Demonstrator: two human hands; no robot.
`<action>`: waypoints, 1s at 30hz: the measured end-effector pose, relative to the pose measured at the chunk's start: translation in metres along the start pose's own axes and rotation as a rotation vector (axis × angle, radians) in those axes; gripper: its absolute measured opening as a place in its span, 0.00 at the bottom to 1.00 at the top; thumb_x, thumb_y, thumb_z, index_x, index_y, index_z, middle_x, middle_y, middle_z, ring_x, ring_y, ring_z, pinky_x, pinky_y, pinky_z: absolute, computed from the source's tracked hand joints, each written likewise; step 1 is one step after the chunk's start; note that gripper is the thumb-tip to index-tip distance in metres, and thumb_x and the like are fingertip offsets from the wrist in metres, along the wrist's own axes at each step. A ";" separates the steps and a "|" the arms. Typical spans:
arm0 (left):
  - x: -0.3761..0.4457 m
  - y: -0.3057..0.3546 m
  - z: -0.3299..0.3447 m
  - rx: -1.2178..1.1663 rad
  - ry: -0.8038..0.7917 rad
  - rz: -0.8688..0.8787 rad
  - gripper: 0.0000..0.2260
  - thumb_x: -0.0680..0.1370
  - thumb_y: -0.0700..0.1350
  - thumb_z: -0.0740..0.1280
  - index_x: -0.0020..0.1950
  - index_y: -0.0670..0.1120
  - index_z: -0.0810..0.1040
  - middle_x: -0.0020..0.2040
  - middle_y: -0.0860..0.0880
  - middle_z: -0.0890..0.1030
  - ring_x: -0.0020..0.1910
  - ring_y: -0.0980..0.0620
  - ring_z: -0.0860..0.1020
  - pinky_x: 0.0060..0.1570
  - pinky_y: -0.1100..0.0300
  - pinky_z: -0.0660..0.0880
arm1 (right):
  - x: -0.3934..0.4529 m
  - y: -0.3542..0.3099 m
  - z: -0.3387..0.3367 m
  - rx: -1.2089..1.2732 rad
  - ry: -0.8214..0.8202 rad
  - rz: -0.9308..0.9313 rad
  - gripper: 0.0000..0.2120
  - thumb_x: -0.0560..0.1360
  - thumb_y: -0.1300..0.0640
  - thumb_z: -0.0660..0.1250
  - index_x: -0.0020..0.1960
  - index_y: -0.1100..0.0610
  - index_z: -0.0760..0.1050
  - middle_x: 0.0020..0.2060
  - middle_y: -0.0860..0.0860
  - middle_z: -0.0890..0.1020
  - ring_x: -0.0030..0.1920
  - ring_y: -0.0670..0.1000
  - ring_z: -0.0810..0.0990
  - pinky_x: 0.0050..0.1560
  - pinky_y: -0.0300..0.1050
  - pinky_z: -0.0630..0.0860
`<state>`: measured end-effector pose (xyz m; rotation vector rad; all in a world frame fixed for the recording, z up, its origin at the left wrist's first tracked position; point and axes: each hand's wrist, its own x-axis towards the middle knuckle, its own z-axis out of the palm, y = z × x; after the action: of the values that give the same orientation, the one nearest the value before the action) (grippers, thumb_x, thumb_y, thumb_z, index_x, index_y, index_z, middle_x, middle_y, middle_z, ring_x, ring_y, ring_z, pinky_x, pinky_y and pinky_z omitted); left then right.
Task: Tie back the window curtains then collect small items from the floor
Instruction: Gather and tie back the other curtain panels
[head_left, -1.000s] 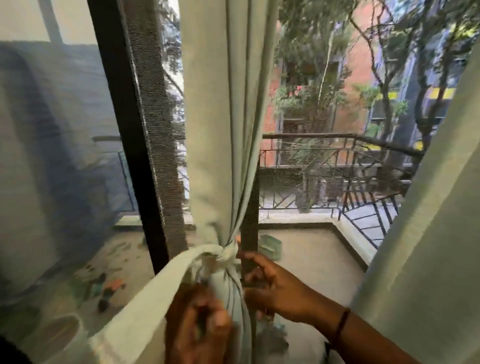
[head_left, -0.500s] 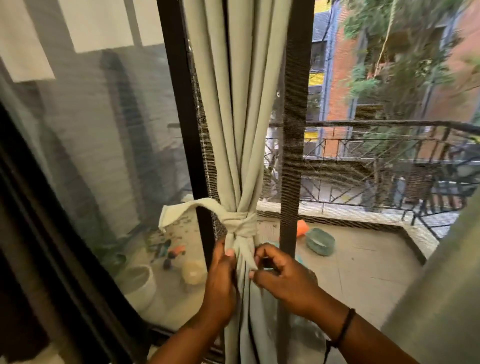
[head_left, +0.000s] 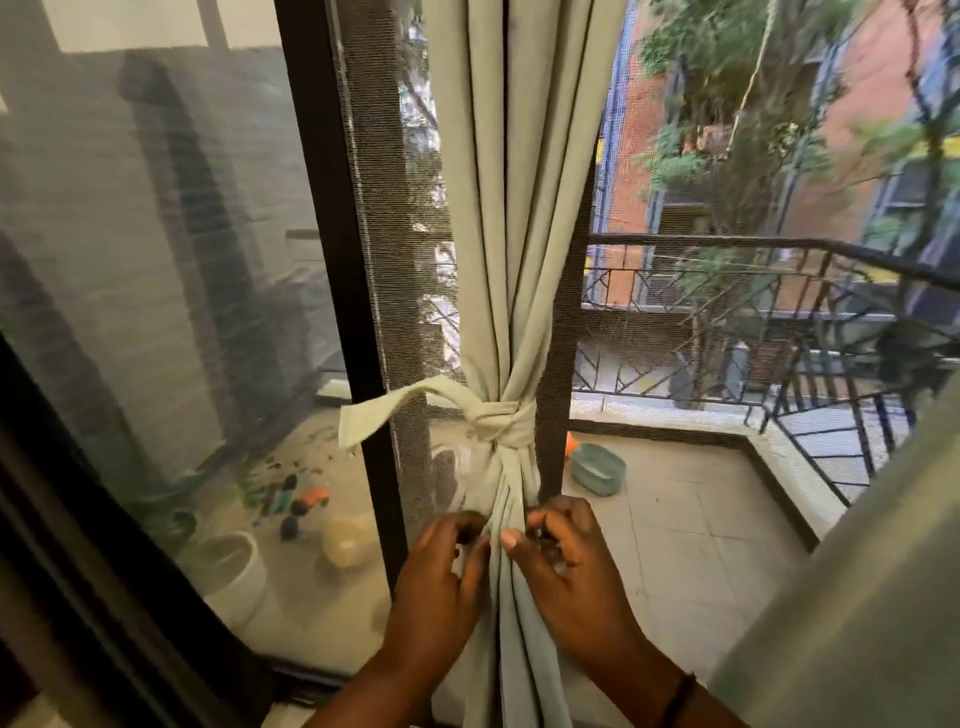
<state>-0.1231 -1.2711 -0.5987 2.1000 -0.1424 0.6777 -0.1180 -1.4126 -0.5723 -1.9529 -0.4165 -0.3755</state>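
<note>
no legible text, labels or signs, perhaps lost to blur

Bright daylight comes in from outside, far beyond the window. The near left side is dim. Trees at the upper right are smeared. Straight lines bow toward the edges.

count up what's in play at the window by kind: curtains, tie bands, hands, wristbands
curtains: 2, the gathered curtain and a second curtain at the right edge
tie bands: 1, the knotted tie band round the gathered curtain
hands: 2, left hand and right hand, each with a grip on the folds below the knot
wristbands: 1, a dark wristband on the right wrist
total: 6
</note>
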 end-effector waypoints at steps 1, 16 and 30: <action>0.004 -0.002 0.000 -0.061 0.022 -0.040 0.11 0.77 0.43 0.67 0.47 0.61 0.74 0.47 0.58 0.78 0.47 0.64 0.78 0.45 0.71 0.74 | 0.001 -0.001 -0.001 0.026 -0.003 0.000 0.05 0.72 0.40 0.64 0.43 0.40 0.72 0.47 0.42 0.73 0.50 0.39 0.74 0.49 0.27 0.70; 0.060 -0.023 -0.019 -0.639 -0.055 -0.376 0.09 0.82 0.47 0.54 0.55 0.51 0.73 0.49 0.54 0.78 0.51 0.58 0.76 0.51 0.68 0.72 | 0.027 -0.005 0.045 -0.036 0.398 0.301 0.08 0.80 0.55 0.59 0.42 0.51 0.71 0.34 0.48 0.78 0.35 0.48 0.76 0.34 0.37 0.74; 0.116 -0.057 -0.035 -0.128 -0.092 0.298 0.13 0.74 0.42 0.58 0.55 0.44 0.78 0.49 0.45 0.80 0.48 0.45 0.79 0.47 0.59 0.75 | 0.033 -0.052 0.024 -0.274 0.422 0.069 0.14 0.71 0.41 0.62 0.49 0.48 0.68 0.34 0.47 0.79 0.34 0.44 0.76 0.36 0.38 0.72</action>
<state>-0.0197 -1.1919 -0.5647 2.0053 -0.5448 0.7255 -0.1097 -1.3667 -0.5253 -2.0743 -0.0233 -0.8144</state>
